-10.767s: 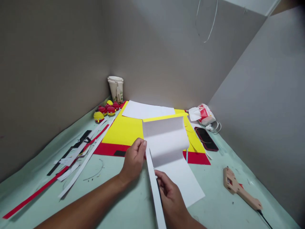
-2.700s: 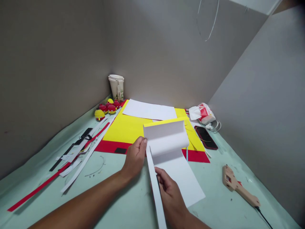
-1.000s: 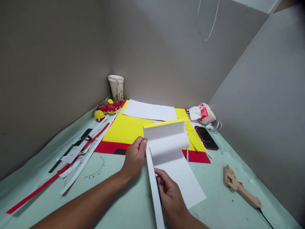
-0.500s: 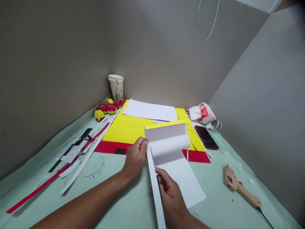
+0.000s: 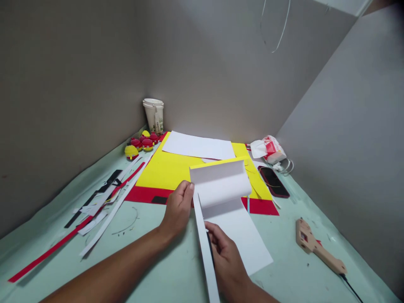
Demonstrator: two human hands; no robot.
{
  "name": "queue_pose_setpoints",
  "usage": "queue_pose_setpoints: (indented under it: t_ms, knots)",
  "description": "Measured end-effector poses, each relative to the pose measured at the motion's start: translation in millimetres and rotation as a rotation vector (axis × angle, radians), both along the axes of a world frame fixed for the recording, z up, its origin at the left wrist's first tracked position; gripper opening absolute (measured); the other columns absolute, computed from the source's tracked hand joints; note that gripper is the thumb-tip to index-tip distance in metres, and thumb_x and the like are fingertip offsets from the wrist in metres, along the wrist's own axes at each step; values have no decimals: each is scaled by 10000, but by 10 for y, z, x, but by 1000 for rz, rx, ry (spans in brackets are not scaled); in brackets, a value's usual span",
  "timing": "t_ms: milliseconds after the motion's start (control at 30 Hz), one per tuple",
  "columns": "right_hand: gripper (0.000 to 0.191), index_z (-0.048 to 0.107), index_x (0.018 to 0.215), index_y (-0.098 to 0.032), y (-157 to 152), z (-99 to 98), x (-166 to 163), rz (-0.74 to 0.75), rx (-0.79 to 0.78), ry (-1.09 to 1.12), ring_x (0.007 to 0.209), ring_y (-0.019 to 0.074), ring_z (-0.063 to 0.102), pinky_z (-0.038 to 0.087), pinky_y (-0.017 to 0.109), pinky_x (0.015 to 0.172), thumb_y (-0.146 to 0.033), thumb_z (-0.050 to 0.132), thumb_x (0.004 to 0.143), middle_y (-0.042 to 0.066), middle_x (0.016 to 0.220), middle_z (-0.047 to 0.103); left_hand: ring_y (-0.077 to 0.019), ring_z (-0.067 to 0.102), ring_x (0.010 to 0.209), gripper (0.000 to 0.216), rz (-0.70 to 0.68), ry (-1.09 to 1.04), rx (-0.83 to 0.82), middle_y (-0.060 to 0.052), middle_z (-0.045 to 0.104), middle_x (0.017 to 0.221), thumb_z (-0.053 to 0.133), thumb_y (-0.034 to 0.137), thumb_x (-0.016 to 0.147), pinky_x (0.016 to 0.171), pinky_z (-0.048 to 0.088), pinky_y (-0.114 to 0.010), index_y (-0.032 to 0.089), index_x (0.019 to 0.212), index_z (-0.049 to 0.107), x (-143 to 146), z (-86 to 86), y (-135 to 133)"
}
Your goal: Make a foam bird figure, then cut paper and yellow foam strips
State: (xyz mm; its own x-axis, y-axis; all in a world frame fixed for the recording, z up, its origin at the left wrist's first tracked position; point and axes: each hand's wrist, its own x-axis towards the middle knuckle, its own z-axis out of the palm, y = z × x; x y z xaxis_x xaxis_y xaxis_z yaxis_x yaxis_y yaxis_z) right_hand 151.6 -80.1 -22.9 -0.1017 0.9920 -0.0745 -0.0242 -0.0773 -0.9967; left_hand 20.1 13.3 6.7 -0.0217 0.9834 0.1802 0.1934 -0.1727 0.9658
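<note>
My left hand (image 5: 179,206) pinches the left edge of a white paper sheet (image 5: 225,183), thumb on top. The sheet's far end curls up and shows a yellow edge; its near part lies toward the table. My right hand (image 5: 225,256) is closed around scissors (image 5: 210,248), whose dark handle shows beside the fingers, while the blades are mostly hidden by paper. A narrow white strip (image 5: 204,256) runs along the sheet's left side, parted from it near the scissors, and hangs toward me past my right hand.
Yellow sheets (image 5: 170,168) and a red sheet (image 5: 139,195) lie behind the hands. Paper strips (image 5: 104,235) are scattered left. A cup (image 5: 154,115) and red-yellow balls (image 5: 131,151) stand at the back left. On the right are a phone (image 5: 274,182), tissue pack (image 5: 273,149) and beige corded tool (image 5: 320,246).
My left hand and the raised end of the sheet have shifted slightly left. My right hand stays nearly in place with the scissors.
</note>
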Motion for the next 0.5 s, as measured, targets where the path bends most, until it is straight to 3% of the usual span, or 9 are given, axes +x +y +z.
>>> queue_pose_setpoints:
  t_ms: [500]
  knots:
    - [330,627,1176,-173,10,-14,-2,-20,-11,-68,646,124,477,403,215,610,-273,582,865,-36,695,536,-138,409,559,318,24,71,75,57,402,582,426,405,943,558,328,-269,231,680,396,-23,15,27]
